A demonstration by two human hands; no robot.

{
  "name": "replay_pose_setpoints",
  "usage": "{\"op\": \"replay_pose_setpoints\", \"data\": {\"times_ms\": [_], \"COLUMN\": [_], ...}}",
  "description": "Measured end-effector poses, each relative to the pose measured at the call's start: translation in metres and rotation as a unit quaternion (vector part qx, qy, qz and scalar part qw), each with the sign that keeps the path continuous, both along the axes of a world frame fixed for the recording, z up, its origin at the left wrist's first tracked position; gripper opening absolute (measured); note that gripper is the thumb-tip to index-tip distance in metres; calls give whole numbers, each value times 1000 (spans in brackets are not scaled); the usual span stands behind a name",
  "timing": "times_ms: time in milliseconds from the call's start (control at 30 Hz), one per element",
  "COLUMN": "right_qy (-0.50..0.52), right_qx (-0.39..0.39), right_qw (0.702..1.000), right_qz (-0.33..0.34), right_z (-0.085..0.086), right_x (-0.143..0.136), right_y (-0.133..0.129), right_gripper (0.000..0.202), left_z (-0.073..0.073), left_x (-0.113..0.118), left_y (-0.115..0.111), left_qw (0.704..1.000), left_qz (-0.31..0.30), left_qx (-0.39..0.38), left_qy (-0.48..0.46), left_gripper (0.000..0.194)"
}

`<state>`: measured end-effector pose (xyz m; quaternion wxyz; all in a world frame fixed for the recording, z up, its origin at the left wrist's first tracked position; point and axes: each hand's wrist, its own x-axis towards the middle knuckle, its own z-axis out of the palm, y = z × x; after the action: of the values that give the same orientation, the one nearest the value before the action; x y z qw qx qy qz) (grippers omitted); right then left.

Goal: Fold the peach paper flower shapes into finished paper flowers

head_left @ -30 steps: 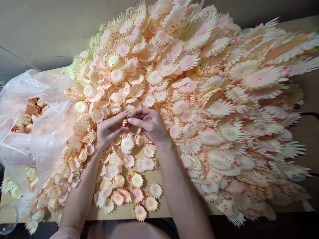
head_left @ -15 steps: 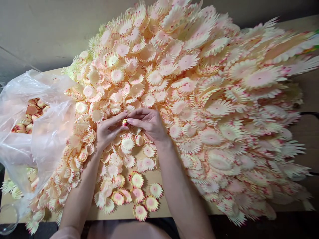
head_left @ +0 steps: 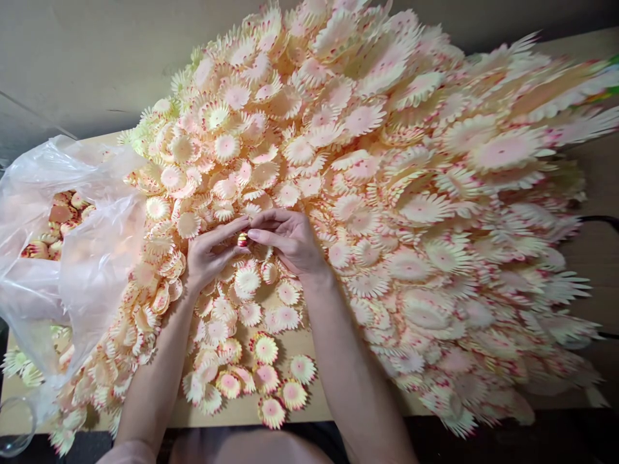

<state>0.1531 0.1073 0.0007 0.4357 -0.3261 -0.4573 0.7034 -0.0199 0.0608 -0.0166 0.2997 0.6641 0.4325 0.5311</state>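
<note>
Between my two hands is a small curled flower piece (head_left: 242,240), cream with red tips. My left hand (head_left: 211,250) pinches it from the left with bent fingers. From the right, the thumb and fingertips of my right hand (head_left: 289,241) close on the same piece. Both hands hover just above a heap of pale, fringed flower discs (head_left: 246,281) with pink-red tips. Several discs with redder edges (head_left: 266,350) lie loose on the table between my forearms.
A translucent plastic bag (head_left: 99,277) on the left holds curled red-tipped pieces (head_left: 62,216). Larger petal discs (head_left: 425,209) pile high across the right and back, up to the wall (head_left: 97,58). A clear round rim (head_left: 19,425) shows at lower left. Wooden tabletop (head_left: 242,412) runs along the front.
Almost nothing differs. My fingers have shifted very slightly around the small flower piece, which has turned a little; both forearms stay in place.
</note>
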Motion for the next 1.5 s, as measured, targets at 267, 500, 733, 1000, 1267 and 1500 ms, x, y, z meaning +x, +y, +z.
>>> {"op": "replay_pose_setpoints", "data": {"times_ms": [267,500,733,1000,1267,1500], "right_qy": [-2,-3,-14,-15,-32,-32], "right_qx": [-4,-6,18,10,19,0], "right_qw": [1000,1000,1000,1000,999,999], "right_qz": [9,5,18,26,7,-40], "right_z": [0,2,1,0,1,0], "right_x": [1,0,2,2,2,-3], "right_y": [-1,-1,-1,-1,-1,1], "right_gripper": [20,21,20,22,20,23], "left_z": [-1,-1,2,0,0,8], "left_x": [0,0,0,1,0,4], "left_y": [-1,-1,-3,-3,-3,-6], "left_qw": [1000,1000,999,999,999,995], "left_qz": [-1,0,7,7,14,38], "left_qx": [-3,-10,-30,-31,-39,-90], "left_qy": [-15,-19,-17,-20,-11,-28], "left_gripper": [47,47,47,50,51,48]}}
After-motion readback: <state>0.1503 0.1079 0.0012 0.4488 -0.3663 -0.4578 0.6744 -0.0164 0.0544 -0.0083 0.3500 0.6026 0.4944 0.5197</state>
